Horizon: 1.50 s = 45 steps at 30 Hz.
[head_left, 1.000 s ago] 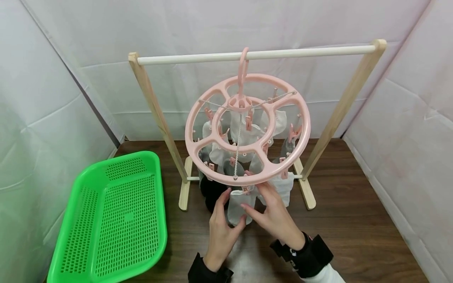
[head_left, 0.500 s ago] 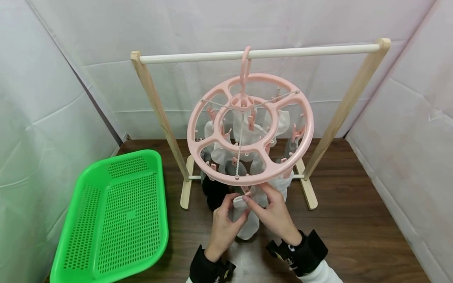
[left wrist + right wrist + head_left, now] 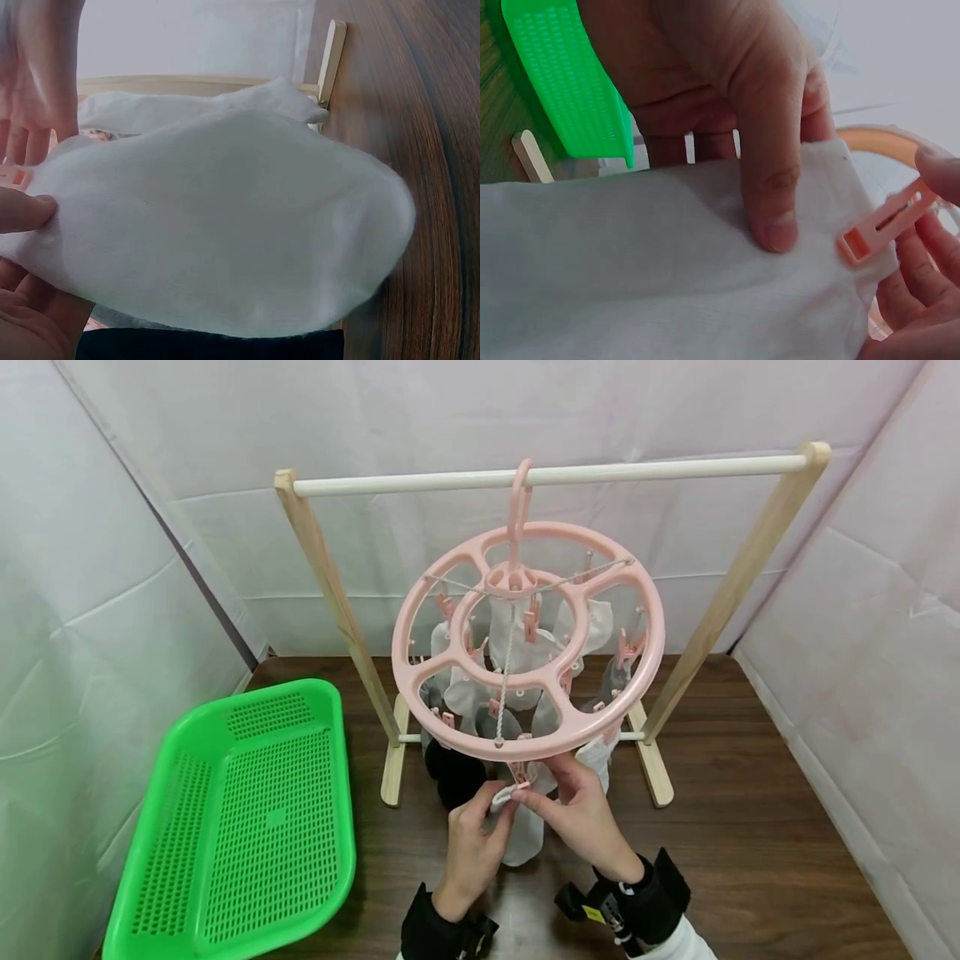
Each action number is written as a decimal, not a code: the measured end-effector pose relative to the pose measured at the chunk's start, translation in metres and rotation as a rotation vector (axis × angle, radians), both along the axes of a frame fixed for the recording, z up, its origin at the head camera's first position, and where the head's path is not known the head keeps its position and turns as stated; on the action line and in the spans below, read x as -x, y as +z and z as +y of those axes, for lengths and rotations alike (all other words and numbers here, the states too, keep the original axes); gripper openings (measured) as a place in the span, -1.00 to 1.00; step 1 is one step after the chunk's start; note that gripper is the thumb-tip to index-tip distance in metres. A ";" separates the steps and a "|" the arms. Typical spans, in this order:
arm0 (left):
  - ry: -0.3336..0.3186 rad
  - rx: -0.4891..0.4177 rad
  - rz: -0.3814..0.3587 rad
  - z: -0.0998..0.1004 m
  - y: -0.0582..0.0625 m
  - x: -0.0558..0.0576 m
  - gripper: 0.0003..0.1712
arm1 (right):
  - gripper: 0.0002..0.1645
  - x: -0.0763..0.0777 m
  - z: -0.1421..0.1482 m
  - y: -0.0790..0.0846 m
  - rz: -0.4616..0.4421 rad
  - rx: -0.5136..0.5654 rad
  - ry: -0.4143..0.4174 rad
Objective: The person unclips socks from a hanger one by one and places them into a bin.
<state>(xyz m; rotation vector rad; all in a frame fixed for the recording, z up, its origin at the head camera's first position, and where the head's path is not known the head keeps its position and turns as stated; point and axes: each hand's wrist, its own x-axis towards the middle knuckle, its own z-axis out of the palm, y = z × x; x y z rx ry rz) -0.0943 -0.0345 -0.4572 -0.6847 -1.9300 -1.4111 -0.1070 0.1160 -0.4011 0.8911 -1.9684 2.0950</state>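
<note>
A white sock point(image 3: 527, 839) hangs below the front rim of a round pink clip hanger point(image 3: 405, 677). My left hand point(image 3: 471, 852) pinches its cuff, the thumb lying flat on the fabric in the right wrist view. My right hand point(image 3: 588, 822) pinches a pink clothespin point(image 3: 889, 225) between thumb and fingers, and the pin's jaws lie over the cuff's edge. In the left wrist view the sock point(image 3: 225, 225) stretches away toe outward over the table. A black sock point(image 3: 453, 775) hangs just left of the hands.
Several white and grey socks hang from other clips under the hanger, which hooks over a white rod point(image 3: 645, 472) on a wooden stand point(image 3: 757, 552). A green plastic basket point(image 3: 341, 810) sits on the dark wooden table point(image 3: 750, 827) at left. White fabric walls surround the table.
The left hand has gone from spread around the sock to pinching its cuff. The right hand has brought the clothespin onto the cuff, and the hanger's front has dipped slightly since half a second ago.
</note>
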 end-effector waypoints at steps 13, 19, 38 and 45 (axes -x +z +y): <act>0.038 0.008 -0.041 -0.003 -0.005 -0.003 -0.74 | -0.53 0.005 0.002 -0.002 -0.053 0.004 0.030; 0.050 0.009 -0.051 -0.003 -0.006 -0.006 -0.69 | -0.54 0.007 0.001 -0.002 -0.023 0.008 0.050; 0.125 0.113 -0.044 -0.013 -0.017 -0.022 -0.65 | -0.67 0.010 0.002 0.005 -0.087 -0.048 0.048; 0.145 0.126 -0.030 -0.017 -0.019 -0.027 -0.67 | -0.71 0.010 0.002 0.004 -0.079 -0.032 0.035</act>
